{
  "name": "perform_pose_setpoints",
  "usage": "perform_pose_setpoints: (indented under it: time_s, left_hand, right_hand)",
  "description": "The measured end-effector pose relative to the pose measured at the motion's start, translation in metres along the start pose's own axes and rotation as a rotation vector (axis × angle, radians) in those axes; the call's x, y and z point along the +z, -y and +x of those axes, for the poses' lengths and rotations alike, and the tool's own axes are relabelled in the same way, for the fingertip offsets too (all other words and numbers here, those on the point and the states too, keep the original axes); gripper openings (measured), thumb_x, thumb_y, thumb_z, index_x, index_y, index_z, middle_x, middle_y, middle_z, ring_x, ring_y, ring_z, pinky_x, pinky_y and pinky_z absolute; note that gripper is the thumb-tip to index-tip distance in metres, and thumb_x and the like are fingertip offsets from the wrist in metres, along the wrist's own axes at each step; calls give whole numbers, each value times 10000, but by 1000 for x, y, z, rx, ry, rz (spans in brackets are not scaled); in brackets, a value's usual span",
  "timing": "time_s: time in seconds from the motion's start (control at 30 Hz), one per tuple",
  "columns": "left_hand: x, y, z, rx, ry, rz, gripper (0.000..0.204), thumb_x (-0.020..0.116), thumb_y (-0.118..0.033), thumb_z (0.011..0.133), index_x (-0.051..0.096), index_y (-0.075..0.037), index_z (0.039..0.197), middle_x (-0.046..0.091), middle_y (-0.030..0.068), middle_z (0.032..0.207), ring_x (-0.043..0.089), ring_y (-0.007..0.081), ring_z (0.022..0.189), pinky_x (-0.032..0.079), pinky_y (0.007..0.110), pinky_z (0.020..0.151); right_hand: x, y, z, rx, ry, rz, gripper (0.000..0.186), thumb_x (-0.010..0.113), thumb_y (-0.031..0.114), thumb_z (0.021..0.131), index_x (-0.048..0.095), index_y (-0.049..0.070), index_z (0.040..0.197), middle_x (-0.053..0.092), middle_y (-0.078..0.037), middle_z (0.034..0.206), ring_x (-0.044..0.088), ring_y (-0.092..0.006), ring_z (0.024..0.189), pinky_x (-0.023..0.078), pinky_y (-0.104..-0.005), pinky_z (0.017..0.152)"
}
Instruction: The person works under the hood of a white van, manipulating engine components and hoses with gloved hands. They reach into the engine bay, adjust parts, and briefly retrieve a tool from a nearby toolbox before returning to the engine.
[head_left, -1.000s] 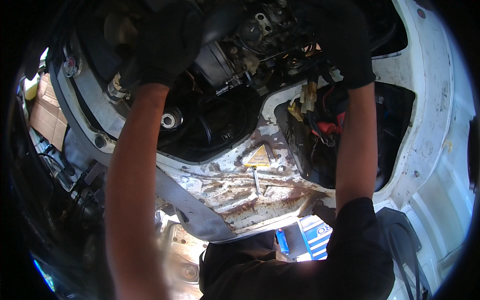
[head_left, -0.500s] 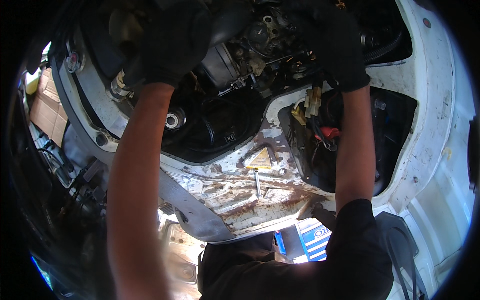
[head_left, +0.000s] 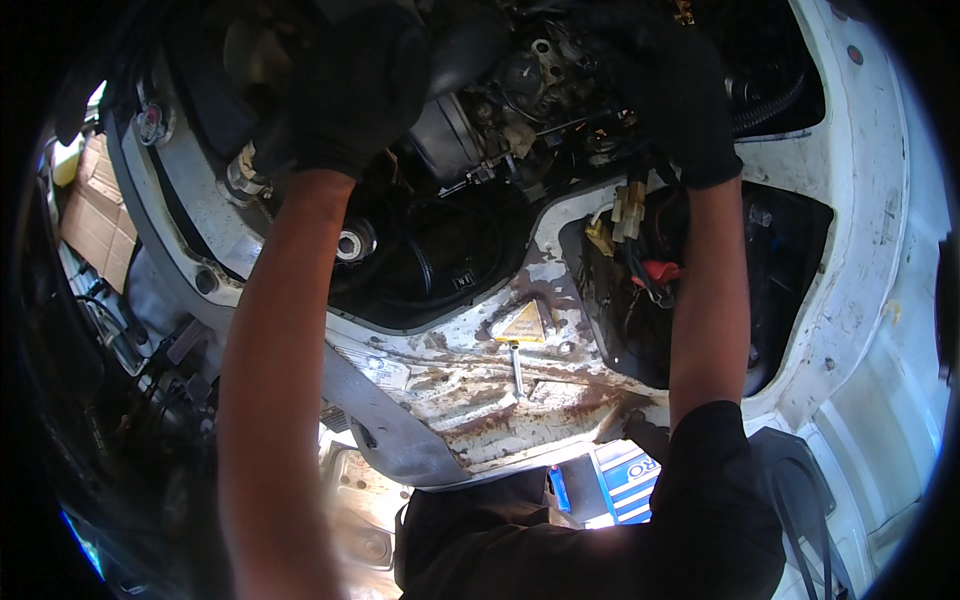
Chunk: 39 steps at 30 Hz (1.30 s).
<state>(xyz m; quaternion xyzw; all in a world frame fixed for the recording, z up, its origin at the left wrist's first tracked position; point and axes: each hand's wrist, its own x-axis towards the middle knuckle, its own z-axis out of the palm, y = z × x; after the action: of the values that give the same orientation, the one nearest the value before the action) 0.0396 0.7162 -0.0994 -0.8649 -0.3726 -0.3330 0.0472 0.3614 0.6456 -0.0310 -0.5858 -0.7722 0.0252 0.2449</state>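
Both my hands wear black gloves and reach into the dark engine bay at the top of the view. My left hand is over the left side of the engine, beside a dark rounded part and a grey-black box-shaped part. On the far side of the greasy metal engine parts, my right hand reaches in above the wire connectors. Shadow hides the fingers of both hands, so whatever they touch or hold cannot be made out.
A small wrench lies on the rusty white body panel, below a yellow triangular label. Near my right forearm a red cover sits among wires in an opening. Cardboard is at far left, a blue-and-white box below.
The whole scene sits very slightly lower and to the right in the view. Both hands stay in nearly the same places over the engine.
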Motion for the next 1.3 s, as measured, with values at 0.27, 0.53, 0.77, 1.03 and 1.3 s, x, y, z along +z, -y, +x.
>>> perform_pose_setpoints:
  time_s: [0.27,0.53,0.77,1.03,1.3]
  left_hand:
    - [-1,-1,2,-6,-18,-45,235,669,-238,1046,741,-49,1164,769,168,1142,737,386,1030,586,475,906]
    - [-19,-27,19,-25,-46,-66,218,696,-139,969,707,0,1136,721,222,1061,697,445,949,559,524,844]
    - [-13,-23,15,-13,-50,-61,193,687,-130,969,702,-5,1115,712,217,1046,691,445,954,554,521,836]
    - [-15,-24,17,-38,-27,-64,192,684,-119,972,705,0,1122,719,212,1024,698,440,934,556,523,815]
    - [-21,-25,19,-5,-32,-67,193,701,-123,975,716,4,1119,728,218,1039,706,440,940,566,516,815]
  right_hand:
    - [3,-2,-7,26,114,-118,329,680,166,969,777,100,1277,753,-204,1229,671,-406,1182,469,-531,1093]
    - [-1,9,-4,-9,206,-42,394,649,139,966,761,131,1344,755,-202,1267,697,-409,1181,519,-514,1053]
    - [-1,13,2,-86,-12,-22,293,770,186,941,804,95,1217,769,-191,1209,704,-412,1154,525,-515,1035]
    - [-1,13,1,-91,-43,115,242,822,231,916,824,73,1099,794,-167,1059,746,-394,996,568,-498,917]
    - [3,1,-10,-96,112,-140,216,718,228,969,808,63,1078,785,-169,996,739,-395,907,575,-501,850]
